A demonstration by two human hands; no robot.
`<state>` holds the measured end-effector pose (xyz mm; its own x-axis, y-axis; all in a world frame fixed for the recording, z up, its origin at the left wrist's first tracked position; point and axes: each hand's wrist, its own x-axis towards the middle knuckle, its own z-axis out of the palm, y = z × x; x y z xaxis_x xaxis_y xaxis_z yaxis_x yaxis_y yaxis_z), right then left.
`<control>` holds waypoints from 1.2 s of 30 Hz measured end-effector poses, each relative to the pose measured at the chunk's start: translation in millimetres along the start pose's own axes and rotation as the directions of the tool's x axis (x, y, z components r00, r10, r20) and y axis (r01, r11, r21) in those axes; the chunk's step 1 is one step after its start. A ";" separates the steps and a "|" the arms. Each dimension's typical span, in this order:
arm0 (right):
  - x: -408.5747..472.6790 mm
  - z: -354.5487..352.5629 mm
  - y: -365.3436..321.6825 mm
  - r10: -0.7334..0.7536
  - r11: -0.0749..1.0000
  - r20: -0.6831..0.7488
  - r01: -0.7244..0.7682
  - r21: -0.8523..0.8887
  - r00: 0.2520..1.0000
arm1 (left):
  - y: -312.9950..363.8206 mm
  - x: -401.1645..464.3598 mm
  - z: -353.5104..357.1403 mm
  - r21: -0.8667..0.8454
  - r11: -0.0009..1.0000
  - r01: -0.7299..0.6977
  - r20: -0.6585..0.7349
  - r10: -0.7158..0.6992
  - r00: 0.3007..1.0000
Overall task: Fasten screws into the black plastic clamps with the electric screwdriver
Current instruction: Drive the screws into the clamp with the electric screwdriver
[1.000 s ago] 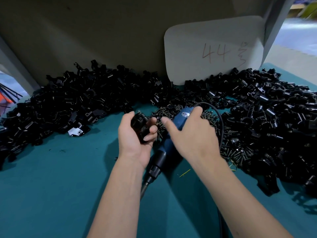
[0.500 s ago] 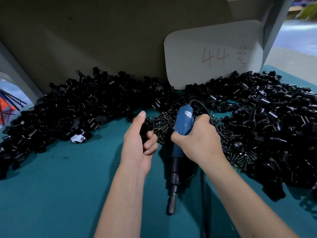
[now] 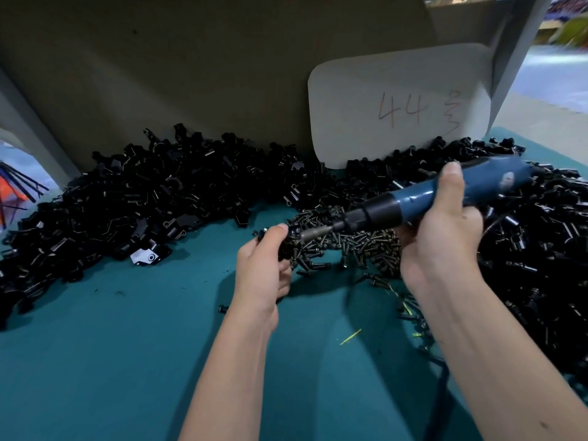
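Note:
My left hand (image 3: 262,268) grips a black plastic clamp (image 3: 284,246) just above the teal table. My right hand (image 3: 442,240) is wrapped round the blue electric screwdriver (image 3: 445,194), which lies nearly level and points left. Its metal bit (image 3: 315,232) meets the clamp in my left hand. A heap of dark screws (image 3: 353,243) lies on the table right behind and under the bit.
Large piles of black clamps run along the back left (image 3: 152,198) and down the right side (image 3: 534,249). A white card marked "44" (image 3: 401,106) leans on the grey back wall. The teal table surface (image 3: 127,361) lies in front, with one loose screw (image 3: 223,309) near my left wrist.
My right hand lifted the screwdriver from hanging tip-down to lying level, tip pointing left against the clamp. My left hand shifted a little right with the clamp.

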<state>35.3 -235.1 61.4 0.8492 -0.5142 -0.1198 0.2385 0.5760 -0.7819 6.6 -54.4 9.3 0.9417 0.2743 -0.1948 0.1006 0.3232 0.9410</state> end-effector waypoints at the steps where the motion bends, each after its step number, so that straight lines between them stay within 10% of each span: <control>1: 1.5 -0.4 -3.6 0.002 1.000 -0.012 -0.002 0.025 1.000 | 0.6 0.1 0.6 -0.006 1.000 0.001 0.010 -0.001 1.000; 14: -7.6 -4.0 13.2 0.079 0.997 0.280 -0.076 -0.023 0.957 | 1.5 3.5 -11.1 0.078 0.994 -0.081 -0.123 0.090 0.988; 27: -8.3 2.9 -19.7 -0.123 0.981 0.164 0.095 0.168 0.979 | 7.9 -6.0 -15.0 0.447 0.883 -0.143 0.179 0.069 0.981; 36: -12.9 3.9 -19.2 -0.073 0.977 0.125 0.046 0.206 0.989 | 7.5 -9.7 -6.2 0.384 0.920 -0.076 0.408 -0.095 0.908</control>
<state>21.7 -237.1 80.3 0.8820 -0.4711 0.0148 0.3690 0.6707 -0.6435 -3.7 -48.9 16.5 0.9765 -0.1508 -0.1538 0.1445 -0.0708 0.9870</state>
